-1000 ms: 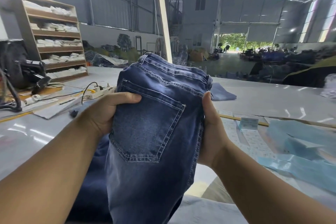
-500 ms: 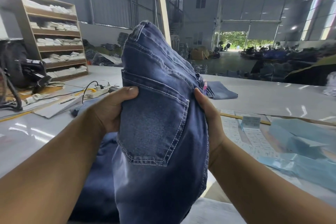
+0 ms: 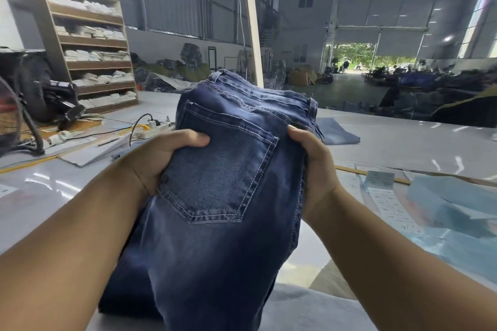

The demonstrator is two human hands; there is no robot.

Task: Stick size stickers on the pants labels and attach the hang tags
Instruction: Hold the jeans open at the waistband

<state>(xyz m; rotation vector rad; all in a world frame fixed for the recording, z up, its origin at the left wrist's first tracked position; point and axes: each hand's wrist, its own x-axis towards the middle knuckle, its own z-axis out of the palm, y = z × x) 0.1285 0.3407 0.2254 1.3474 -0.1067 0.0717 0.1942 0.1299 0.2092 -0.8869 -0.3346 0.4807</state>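
I hold the folded jeans (image 3: 228, 196) upright between my hands, back pocket (image 3: 220, 169) facing me. My left hand (image 3: 161, 158) grips the left edge with the thumb over the pocket; my right hand (image 3: 312, 166) clamps the right edge by the waistband (image 3: 258, 97). To do this well I'd turn the waistband towards me to find the label, which is hidden. The sticker sheets (image 3: 387, 201) beyond my right wrist are too blurred to read.

We hold the jeans (image 3: 228, 196) between our left hand (image 3: 158, 158) and right hand (image 3: 313, 166), over the table (image 3: 403, 142); shelves (image 3: 91, 48) stand far left, sticker sheets (image 3: 387, 201) lie right.
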